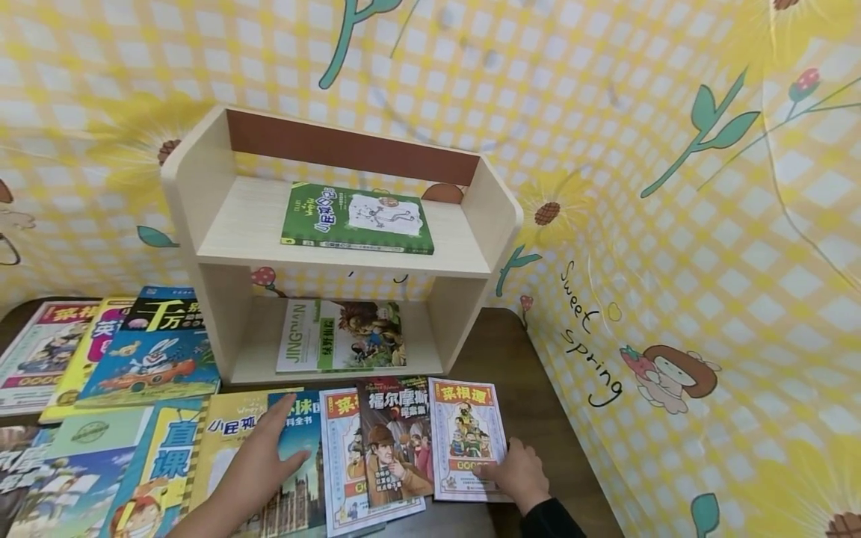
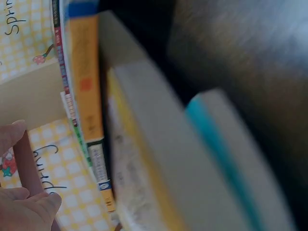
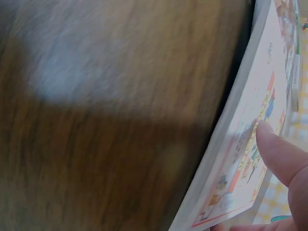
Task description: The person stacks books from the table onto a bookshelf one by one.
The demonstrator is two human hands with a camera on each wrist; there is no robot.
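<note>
My right hand (image 1: pixel 521 476) grips the right edge of a white and red comic-style book (image 1: pixel 467 407) at the table's right side. In the right wrist view its thumb lies on the cover (image 3: pixel 245 154) and the other fingers are mostly hidden at the edge. To the left, my left hand (image 1: pixel 258 456) is held with fingers extended over a yellow book (image 1: pixel 215 463) and a blue book with a tower (image 1: pixel 303 448). Between the hands, a brown detective book (image 1: pixel 397 448) overlaps another white and red book (image 1: pixel 336 478).
A two-tier wooden shelf (image 1: pixel 350 261) stands behind. A green book (image 1: pixel 397 220) lies flat on its upper board, a green and white book (image 1: pixel 343 336) on the lower. Several books, including a blue rabbit one (image 1: pixel 148 366), cover the dark table's (image 1: pixel 572 478) left.
</note>
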